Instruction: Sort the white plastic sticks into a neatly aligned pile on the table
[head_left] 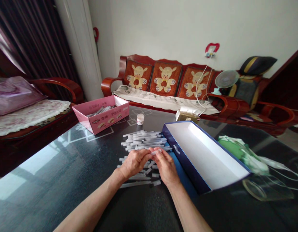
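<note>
Forearms (96,196) extend forward. Left hand (134,163) and right hand (167,167) pinch a translucent piece (156,151), pale pen-like sticks (144,140) beyond the fingers (160,155).

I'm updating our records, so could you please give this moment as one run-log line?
right hand: holding pale piece | left hand: at same piece, hold unclear | table: pale sticks, small tub, blue box, pink box

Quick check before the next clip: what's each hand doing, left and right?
Left hand: closed; any grip is hidden.
Right hand: closed, holding a small whitish piece.
</note>
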A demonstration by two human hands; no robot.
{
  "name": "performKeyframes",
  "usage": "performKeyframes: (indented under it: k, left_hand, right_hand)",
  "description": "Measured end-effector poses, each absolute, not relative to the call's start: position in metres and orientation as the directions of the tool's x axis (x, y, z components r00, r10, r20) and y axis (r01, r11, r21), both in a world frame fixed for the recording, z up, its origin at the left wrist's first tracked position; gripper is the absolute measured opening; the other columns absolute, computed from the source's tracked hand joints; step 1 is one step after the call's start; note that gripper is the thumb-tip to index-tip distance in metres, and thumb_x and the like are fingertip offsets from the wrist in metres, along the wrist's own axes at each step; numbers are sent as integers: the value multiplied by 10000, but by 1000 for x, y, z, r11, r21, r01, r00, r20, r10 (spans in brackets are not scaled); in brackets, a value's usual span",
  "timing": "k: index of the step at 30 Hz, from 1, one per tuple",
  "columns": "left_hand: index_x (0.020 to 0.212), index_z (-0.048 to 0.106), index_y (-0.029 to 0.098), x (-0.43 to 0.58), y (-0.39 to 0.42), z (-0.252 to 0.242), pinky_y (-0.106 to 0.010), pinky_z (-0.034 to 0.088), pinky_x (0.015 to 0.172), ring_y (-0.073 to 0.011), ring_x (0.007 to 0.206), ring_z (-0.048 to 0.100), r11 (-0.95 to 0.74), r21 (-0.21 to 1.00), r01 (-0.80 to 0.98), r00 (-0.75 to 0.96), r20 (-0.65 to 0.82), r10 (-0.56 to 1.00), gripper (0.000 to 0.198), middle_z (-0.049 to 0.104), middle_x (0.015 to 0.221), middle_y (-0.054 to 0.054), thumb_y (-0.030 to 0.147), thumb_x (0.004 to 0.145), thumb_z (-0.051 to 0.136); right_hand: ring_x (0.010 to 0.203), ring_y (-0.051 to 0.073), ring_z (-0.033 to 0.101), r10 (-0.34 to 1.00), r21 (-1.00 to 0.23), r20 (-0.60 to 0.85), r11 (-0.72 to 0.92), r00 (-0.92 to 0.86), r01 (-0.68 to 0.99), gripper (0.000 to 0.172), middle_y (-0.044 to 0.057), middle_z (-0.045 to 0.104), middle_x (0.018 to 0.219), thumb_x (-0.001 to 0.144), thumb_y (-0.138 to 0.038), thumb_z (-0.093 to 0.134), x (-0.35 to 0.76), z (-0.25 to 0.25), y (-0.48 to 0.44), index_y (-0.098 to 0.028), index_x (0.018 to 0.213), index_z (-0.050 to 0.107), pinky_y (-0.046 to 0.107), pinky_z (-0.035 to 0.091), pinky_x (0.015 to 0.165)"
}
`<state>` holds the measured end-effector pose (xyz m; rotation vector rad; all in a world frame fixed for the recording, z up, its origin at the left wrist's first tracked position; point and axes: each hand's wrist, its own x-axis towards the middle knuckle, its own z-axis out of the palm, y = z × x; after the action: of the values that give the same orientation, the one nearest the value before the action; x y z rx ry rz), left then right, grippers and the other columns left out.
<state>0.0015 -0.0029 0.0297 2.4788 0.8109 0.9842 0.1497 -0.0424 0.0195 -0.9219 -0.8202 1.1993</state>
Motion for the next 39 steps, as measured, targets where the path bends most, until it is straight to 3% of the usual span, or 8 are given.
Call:
performKeyframes:
  k: [2, 5, 10, 17, 23, 28, 35, 39]
  left_hand:
    - [937, 588, 181, 0, -2, 30, -189, 443, 595, -90, 609, 586, -777, 504, 378, 604, 501, 619, 241, 636, 725, 2, 271, 970, 367]
    - [954, 584, 170, 1, -1, 27, -220, 444, 631, -122, 689, 594, -809, 345, 475, 554, 598, 580, 226, 644, 783, -30, 282, 960, 388]
    - [855, 602, 179, 2, 0, 25, -268, 400, 644, -150, 674, 520, -803, 78, 591, 576, 656, 487, 216, 591, 704, -21, 272, 940, 427]
    - [966, 629, 220, -1, 2, 28, -330, 342, 723, -163, 725, 489, -833, -20, 552, 651, 634, 417, 208, 592, 748, -27, 255, 940, 425]
    - [971, 629, 207, -5, 2, 33, -303, 341, 670, -159, 682, 484, -834, 11, 551, 663, 601, 446, 247, 546, 697, -25, 335, 941, 420]
    - [1000, 613, 207, -8, 3, 34, -230, 341, 567, -134, 654, 527, -863, 75, 500, 739, 482, 471, 289, 552, 694, -12, 340, 963, 359]
    - [823, 620, 213, -10, 0, 42, -189, 305, 496, -94, 541, 501, -832, 389, 396, 790, 317, 525, 305, 543, 611, 30, 349, 952, 380]
    - [705, 587, 186, -20, 5, 46, -169, 312, 482, -76, 498, 424, -763, 556, 329, 807, 255, 533, 380, 454, 544, 48, 388, 946, 373]
  right_hand:
    - [1037, 242, 633, 989, -914, 51, 102, 137, -392, 260, 63, 708, 1061, 781, -429, 657, 152, 20, -43, -212, 923, 643, 413, 508, 898]
    - [1035, 237, 630, 991, -935, 28, 71, 127, -348, 356, 70, 673, 1148, 810, -492, 600, 156, 24, -43, -230, 1051, 615, 367, 539, 804]
    - [699, 182, 651, 993, -997, -80, -77, 86, -29, 471, 87, 711, 824, 833, -586, 504, 173, 32, -42, -158, 935, 673, 261, 502, 552]
    - [528, 93, 546, 961, -974, -217, -201, -172, 104, 389, 20, 639, 666, 810, -511, 566, 191, 42, -49, -138, 756, 661, 192, 424, 483]
    - [511, 96, 461, 981, -958, 29, 82, -190, 276, 339, -32, 531, 564, 849, -432, 522, 186, 54, -52, -178, 636, 592, 208, 372, 511]
    - [543, 123, 488, 977, -907, 57, 137, -205, 398, 324, -18, 563, 577, 846, -411, 498, 191, 59, -53, -185, 663, 643, 226, 373, 535]
    - [550, 132, 506, 960, -861, 28, 166, -280, 481, 351, -17, 569, 565, 872, -347, 467, 192, 63, -57, -188, 609, 636, 228, 368, 535]
    - [692, 171, 592, 952, -798, 137, 271, -275, 539, 241, 5, 670, 739, 855, -319, 520, 198, 72, -63, -237, 785, 736, 264, 432, 652]
